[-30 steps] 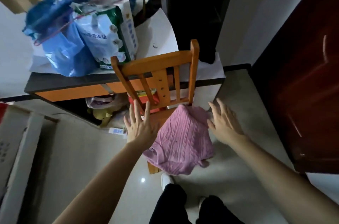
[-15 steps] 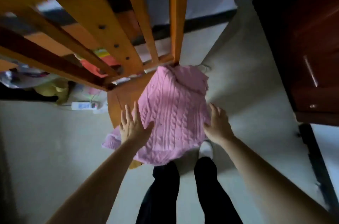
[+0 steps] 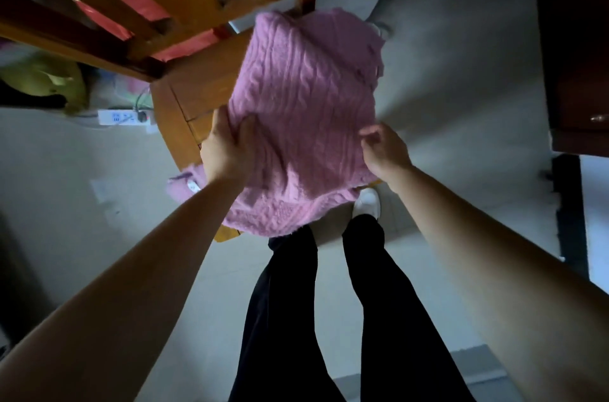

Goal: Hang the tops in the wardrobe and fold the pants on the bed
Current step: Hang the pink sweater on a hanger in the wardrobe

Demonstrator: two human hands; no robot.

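Black trouser legs (image 3: pixel 329 319) and a white shoe (image 3: pixel 366 204) fill the nearest part of the view, the person standing on a pale floor (image 3: pixel 461 138) and leaning over a wooden chair (image 3: pixel 184 95). Just past the legs both bare forearms reach forward to a pink cable-knit sweater (image 3: pixel 303 98), which lies heaped on the chair seat with its lower edge spilling over the front, towards the legs. The left hand (image 3: pixel 225 151) has closed on the sweater's left edge, thumb on top and fingers tucked beneath the knit, so it has a real hold of the cloth. The right hand (image 3: pixel 384 149) sits at the right edge with its fingers curled and pinching at the fabric; whether it has truly caught the knit or only touches it I cannot tell. Beyond the hands the chair's slatted back rises, and behind it lie a white power strip (image 3: pixel 123 117) on the floor and some blurred, colourful clutter. To the far right stands dark reddish-brown furniture (image 3: pixel 580 39), perhaps the wardrobe, though that is not certain. By my reading the task has scarcely begun: this one top is only being gathered off the chair, no hanger or bed is in sight, and all hanging and folding remains to be done.
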